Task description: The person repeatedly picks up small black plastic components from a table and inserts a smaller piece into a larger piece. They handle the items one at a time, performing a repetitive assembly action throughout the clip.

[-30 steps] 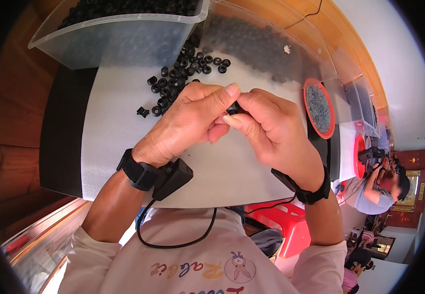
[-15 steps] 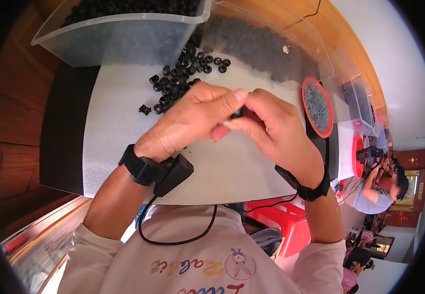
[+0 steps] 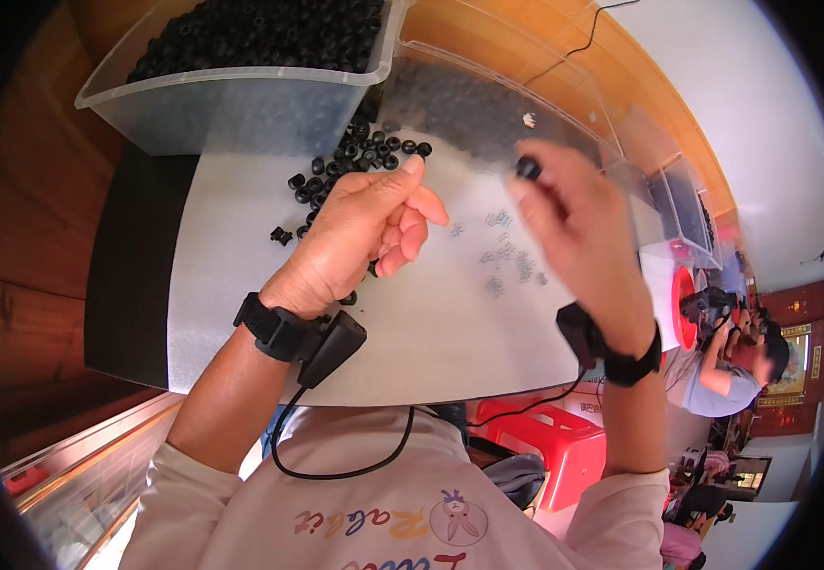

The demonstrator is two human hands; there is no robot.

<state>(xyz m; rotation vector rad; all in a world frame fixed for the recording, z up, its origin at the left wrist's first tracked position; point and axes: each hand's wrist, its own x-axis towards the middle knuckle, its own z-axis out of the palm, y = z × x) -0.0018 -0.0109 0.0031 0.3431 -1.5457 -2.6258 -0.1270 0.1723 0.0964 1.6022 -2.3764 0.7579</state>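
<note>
My right hand (image 3: 578, 237), blurred by motion, pinches a small round black plastic piece (image 3: 528, 168) between thumb and forefinger, above the right side of the table. Opposite it, my left hand (image 3: 364, 233) is raised with its fingers curled in loosely. Its palm is hidden, so I cannot see whether anything lies inside. Beside the left hand's knuckles, loose black barrel-shaped pieces (image 3: 372, 147) lie in a heap; one darker flanged piece (image 3: 281, 236) sits apart at its left. Small metal coil springs (image 3: 507, 249) are scattered on the white table covering between my hands.
A translucent bin (image 3: 241, 100) heaped with black pieces stands at the far left. Another clear bin (image 3: 459, 100) with dark pieces is behind the heap. A red stool (image 3: 549, 451) is below the table's front edge. Another person (image 3: 730, 375) sits farther right.
My hands were together over a dark piece and have come apart. The right hand moved right with a black piece, now covering the orange dish. The scattered springs have come into sight.
</note>
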